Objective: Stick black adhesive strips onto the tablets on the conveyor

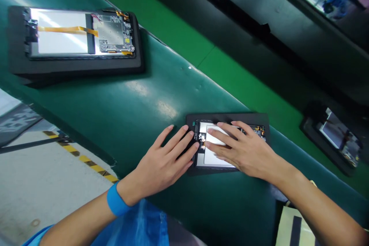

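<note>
An opened tablet lies in a black foam tray on the green conveyor belt. My right hand lies flat on the tablet's silver back with its fingers stretched out toward the left end. My left hand rests flat beside it, with fingertips touching the tray's left edge and the tablet's end. Neither hand holds anything. Part of the circuit board shows past the right hand.
A second opened tablet with an orange ribbon cable sits in its tray at the upper left of the belt. A third tablet in a tray lies at the right. Floor with yellow-black tape is at the lower left.
</note>
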Available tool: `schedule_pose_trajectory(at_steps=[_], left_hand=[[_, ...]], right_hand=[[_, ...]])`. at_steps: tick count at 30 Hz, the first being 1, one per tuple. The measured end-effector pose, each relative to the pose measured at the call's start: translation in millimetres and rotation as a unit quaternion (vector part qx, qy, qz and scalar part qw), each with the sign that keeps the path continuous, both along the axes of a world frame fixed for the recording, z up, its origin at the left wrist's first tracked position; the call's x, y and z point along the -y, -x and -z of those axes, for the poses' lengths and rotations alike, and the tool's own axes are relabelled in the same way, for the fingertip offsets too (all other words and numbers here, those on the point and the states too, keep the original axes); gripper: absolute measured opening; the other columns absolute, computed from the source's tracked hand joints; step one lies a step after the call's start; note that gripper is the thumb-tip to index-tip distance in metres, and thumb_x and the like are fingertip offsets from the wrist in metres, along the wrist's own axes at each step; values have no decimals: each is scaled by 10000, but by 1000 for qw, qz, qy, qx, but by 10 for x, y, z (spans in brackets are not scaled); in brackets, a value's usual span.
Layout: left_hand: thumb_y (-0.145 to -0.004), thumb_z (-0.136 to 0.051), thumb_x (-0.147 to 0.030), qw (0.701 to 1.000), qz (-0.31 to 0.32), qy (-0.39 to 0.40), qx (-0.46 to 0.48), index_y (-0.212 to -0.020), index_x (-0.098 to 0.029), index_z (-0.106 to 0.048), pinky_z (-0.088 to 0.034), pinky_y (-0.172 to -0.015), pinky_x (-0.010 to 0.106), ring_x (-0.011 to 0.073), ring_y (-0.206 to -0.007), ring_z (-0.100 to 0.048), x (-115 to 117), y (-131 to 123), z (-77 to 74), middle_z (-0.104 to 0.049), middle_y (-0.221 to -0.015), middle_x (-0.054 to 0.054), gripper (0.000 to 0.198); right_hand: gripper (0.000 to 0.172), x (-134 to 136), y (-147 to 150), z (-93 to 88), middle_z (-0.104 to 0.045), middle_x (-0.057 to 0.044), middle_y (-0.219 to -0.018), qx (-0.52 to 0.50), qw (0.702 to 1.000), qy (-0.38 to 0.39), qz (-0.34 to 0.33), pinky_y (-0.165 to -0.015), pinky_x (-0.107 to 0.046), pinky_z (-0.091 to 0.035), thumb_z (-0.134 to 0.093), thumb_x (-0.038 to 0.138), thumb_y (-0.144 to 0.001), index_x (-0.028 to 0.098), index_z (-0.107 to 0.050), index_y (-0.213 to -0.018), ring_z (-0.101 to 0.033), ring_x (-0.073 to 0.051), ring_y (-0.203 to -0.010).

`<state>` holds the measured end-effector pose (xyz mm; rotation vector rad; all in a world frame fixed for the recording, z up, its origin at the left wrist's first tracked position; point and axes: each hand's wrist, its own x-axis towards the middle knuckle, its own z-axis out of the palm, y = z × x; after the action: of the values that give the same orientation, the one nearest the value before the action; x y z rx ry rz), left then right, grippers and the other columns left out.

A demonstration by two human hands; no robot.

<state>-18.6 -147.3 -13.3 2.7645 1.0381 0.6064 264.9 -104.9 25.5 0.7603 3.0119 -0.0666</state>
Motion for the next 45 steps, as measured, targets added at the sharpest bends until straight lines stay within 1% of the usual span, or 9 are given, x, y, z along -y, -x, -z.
schedule_pose_trajectory(at_steps=[5, 9, 13, 19, 26, 32, 37, 40, 45], left_hand=[[-966, -611, -243, 1000, 0, 4, 1, -1310, -104, -629, -299, -1226, 587, 363, -1415, -482, -14, -13, -1, -608, -1414, 194, 372], [-970, -601, -249, 1000, 2, 5, -9, -1333, -101, -616, -288, -1230, 589, 370, -1434, -456, -16, -21, 25, -589, -1434, 204, 391], [-987, -578, -288, 1000, 5, 7, -19, -1347, -111, -608, -313, -1215, 590, 377, -1433, -454, -13, -20, 47, -563, -1460, 208, 402], [-992, -568, -292, 1000, 7, 8, -22, -1331, -104, -618, -346, -1196, 584, 382, -1414, -476, -21, -17, 39, -571, -1447, 214, 392], [-994, -564, -285, 1000, 7, 5, -17, -1325, -99, -623, -358, -1190, 582, 376, -1400, -494, -28, -18, 48, -584, -1435, 208, 384], [-991, -572, -283, 1000, 10, 5, -10, -1330, -86, -615, -380, -1174, 591, 389, -1387, -507, -39, -20, 39, -594, -1419, 218, 395], [-984, -583, -281, 1000, 9, 7, 1, -1318, -85, -621, -377, -1186, 582, 384, -1401, -492, -32, -13, 62, -585, -1429, 220, 389], [-989, -578, -291, 1000, 10, 10, -3, -1332, -86, -612, -393, -1174, 588, 389, -1406, -485, -28, -19, 74, -578, -1438, 221, 401], [-991, -574, -292, 1000, 8, 6, -13, -1334, -92, -611, -371, -1193, 579, 379, -1415, -479, -20, -16, 51, -574, -1444, 220, 399]], right_hand=[[419, 16, 26, -6, -564, -35, -1498, 1, 1000, -7, 13, -1103, -504, -336, -559, 283, -1017, 300, -545, -1435, -423, -300, -1410], [431, 84, 48, 27, -533, -40, -1527, 8, 999, -10, 38, -1118, -530, -330, -543, 331, -1032, 311, -516, -1461, -410, -311, -1425], [392, 183, 91, 100, -549, -55, -1509, -28, 996, -14, 80, -1105, -534, -344, -565, 341, -1021, 301, -563, -1411, -454, -319, -1384], [315, 301, 182, 137, -642, -107, -1387, -105, 984, -35, 138, -1086, -499, -353, -589, 306, -1002, 213, -638, -1298, -523, -302, -1295], [296, 321, 204, 151, -665, -65, -1369, -99, 988, -38, 116, -1082, -488, -352, -605, 301, -995, 235, -659, -1278, -531, -279, -1293], [329, 260, 160, 152, -626, -51, -1420, -88, 990, -9, 112, -1095, -514, -341, -623, 308, -991, 271, -636, -1318, -502, -294, -1313], [369, 238, 140, 162, -595, -51, -1450, -87, 992, 23, 94, -1123, -532, -326, -621, 309, -993, 283, -608, -1361, -474, -300, -1342], [374, 233, 141, 159, -582, -48, -1465, -87, 991, 32, 99, -1129, -553, -318, -624, 298, -987, 294, -611, -1361, -471, -308, -1343], [410, 257, 118, 135, -565, -76, -1490, -88, 988, 57, 114, -1152, -578, -309, -589, 350, -995, 240, -583, -1391, -446, -324, -1386]])
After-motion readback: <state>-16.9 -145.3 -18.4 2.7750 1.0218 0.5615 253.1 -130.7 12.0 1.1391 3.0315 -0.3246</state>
